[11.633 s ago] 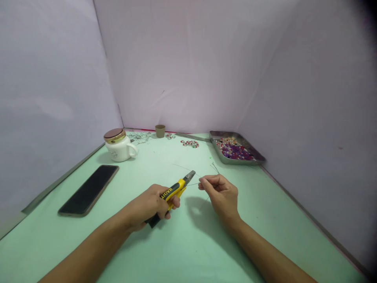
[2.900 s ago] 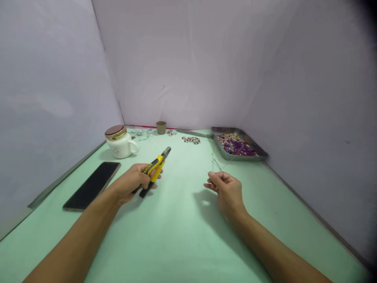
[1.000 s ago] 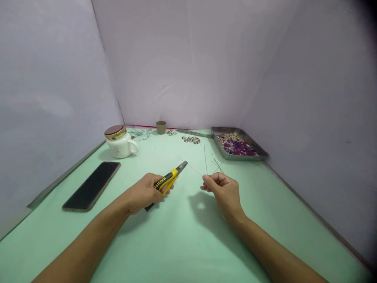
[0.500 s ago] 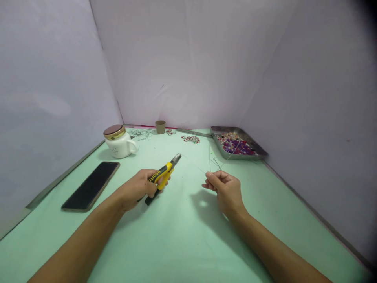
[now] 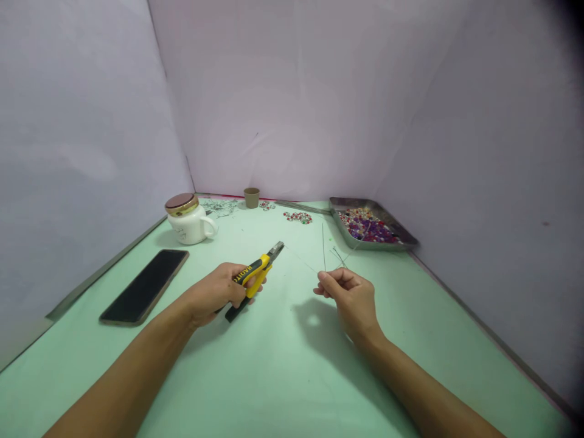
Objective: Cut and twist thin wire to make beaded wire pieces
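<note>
My left hand (image 5: 223, 292) is wrapped round the handles of yellow and black pliers (image 5: 255, 275), whose metal jaws point up and to the right. Pinched between the thumb and fingers of my right hand (image 5: 351, 298) is a thin wire (image 5: 323, 246). One length of it stands up from the fingertips, and a fainter strand runs left toward the tip of the pliers; I cannot tell whether the jaws grip it. A few short wire pieces (image 5: 339, 258) show just beyond my right hand.
A metal tray (image 5: 401, 246) with mixed coloured beads (image 5: 369, 230) stands at the back right. Small bead clusters (image 5: 297, 217), long wires (image 5: 301, 207), a small tan cup (image 5: 251, 198) and wire scraps (image 5: 221, 208) lie at the back. On the left are a lidded white mug (image 5: 188, 226) and a phone (image 5: 145, 287).
The whole view has shifted slightly. Both hands keep nearly the same pose, with the pliers still in the left and the wire still in the right.
</note>
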Available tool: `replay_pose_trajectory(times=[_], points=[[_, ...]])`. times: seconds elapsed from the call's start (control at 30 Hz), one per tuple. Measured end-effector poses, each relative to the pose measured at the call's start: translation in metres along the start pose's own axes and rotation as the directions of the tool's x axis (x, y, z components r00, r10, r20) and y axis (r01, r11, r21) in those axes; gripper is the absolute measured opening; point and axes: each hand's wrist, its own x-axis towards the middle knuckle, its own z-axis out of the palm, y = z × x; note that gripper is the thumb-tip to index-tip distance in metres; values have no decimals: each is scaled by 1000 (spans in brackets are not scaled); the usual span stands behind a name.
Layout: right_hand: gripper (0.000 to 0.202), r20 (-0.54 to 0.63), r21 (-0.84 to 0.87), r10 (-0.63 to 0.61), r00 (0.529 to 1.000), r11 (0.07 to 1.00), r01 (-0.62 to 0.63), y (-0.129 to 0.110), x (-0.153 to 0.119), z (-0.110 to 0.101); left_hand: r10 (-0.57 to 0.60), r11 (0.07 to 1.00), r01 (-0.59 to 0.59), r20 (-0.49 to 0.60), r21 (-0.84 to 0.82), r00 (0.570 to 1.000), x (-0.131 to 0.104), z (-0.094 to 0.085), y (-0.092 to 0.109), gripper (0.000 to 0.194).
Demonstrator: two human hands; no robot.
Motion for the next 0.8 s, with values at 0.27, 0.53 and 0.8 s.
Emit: replay_pose_trajectory(times=[0.27, 0.53, 0.8], points=[[21, 32, -14, -18, 999, 1000, 18, 2, 0, 0, -20, 992, 32, -94, 123, 995, 0, 3, 0, 15], [21, 66, 177, 48, 997, 983, -59, 8, 3, -1, -40, 995, 37, -36, -93, 999, 1, -1, 0, 19], [22, 47, 314, 117, 992, 941, -126, 2, 4, -1, -40, 995, -1, -424, -96, 905, 6, -27, -3, 24]])
